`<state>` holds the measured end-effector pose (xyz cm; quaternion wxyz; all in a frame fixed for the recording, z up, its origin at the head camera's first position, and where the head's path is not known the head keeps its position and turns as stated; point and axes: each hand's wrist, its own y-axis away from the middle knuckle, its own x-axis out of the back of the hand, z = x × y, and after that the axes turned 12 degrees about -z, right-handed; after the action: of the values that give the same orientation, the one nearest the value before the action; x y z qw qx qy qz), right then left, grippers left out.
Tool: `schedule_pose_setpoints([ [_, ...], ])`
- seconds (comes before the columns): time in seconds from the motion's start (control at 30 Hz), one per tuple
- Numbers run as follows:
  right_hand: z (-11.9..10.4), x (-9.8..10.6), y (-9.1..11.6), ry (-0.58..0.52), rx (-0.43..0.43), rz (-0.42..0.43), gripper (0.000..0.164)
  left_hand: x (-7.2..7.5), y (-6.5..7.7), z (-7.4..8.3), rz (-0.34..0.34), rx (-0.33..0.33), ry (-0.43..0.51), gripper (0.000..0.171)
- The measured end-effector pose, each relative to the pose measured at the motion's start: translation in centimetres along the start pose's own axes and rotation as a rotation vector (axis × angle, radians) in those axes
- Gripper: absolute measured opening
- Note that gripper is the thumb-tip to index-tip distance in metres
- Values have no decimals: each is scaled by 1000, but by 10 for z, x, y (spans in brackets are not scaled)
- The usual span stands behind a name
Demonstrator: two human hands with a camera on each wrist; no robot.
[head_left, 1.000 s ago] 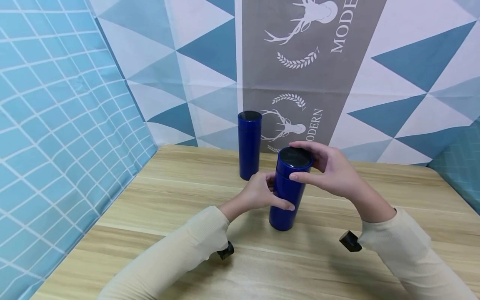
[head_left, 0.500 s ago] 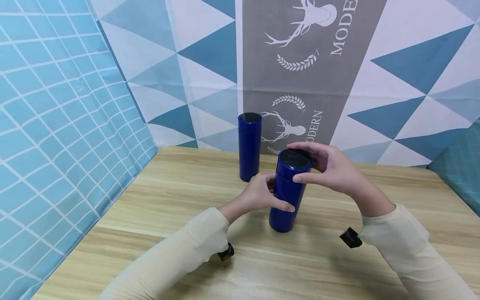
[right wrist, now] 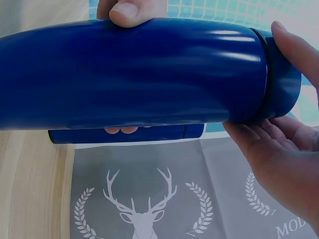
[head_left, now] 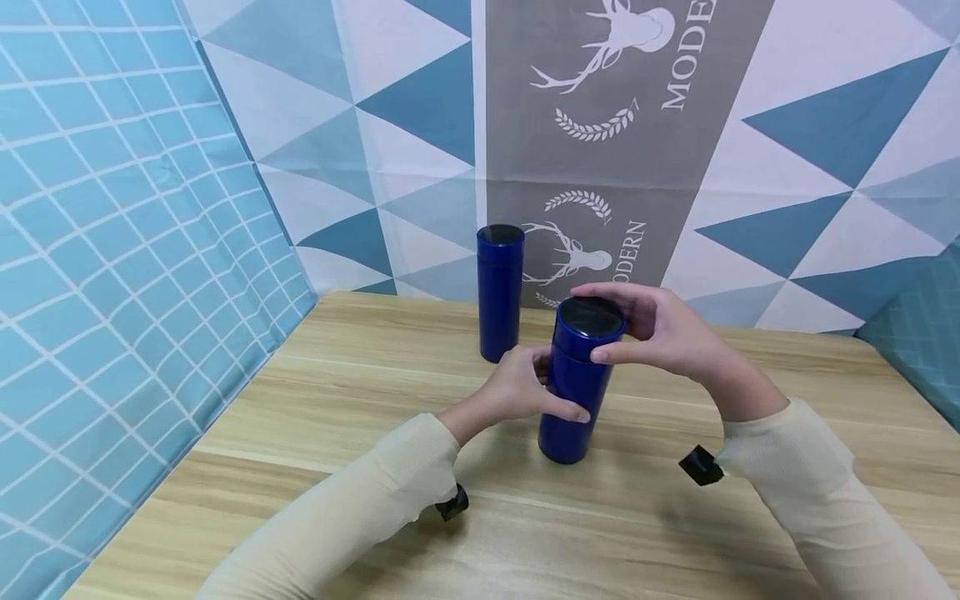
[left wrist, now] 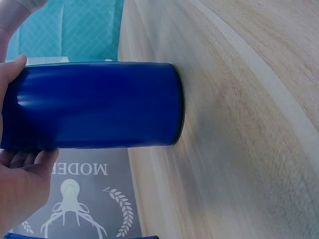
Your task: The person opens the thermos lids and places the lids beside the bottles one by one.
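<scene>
A dark blue thermos flask [head_left: 579, 382] with a glossy black top stands upright on the wooden table in the head view. My left hand [head_left: 521, 387] grips its body from the left, thumb across the near side and fingers behind. At the top, my right hand [head_left: 667, 340] holds the blue lid [right wrist: 285, 82] between thumb and fingers. A thin dark seam shows between lid and body in the right wrist view. The base [left wrist: 178, 104] is right at the tabletop in the left wrist view. Behind stands a second blue thermos flask [head_left: 498, 296], upright and untouched.
The wooden table [head_left: 360, 367] reaches back to a patterned wall cloth [head_left: 420, 125] with stag prints. A blue checked cloth [head_left: 127, 250] borders the left side. Black wrist devices [head_left: 702, 465] hang under both sleeves.
My right thumb has slid slightly rightward along the near side of the lid, while the fingers at the far side have shifted slightly left. The left hand and both flasks stay in place.
</scene>
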<state>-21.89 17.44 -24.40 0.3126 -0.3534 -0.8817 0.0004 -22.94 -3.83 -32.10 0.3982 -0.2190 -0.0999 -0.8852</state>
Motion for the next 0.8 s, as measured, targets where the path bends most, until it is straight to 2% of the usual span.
schedule_pose_setpoints([
  [0.27,1,2,-2,-55,11,-38,60,1,0,-3,-4,-38,2,57],
  [0.53,1,8,-4,-86,-41,-71,63,2,0,-1,11,1,5,56],
  [0.8,7,10,-2,-151,7,-110,62,-1,-1,-1,8,-1,9,57],
])
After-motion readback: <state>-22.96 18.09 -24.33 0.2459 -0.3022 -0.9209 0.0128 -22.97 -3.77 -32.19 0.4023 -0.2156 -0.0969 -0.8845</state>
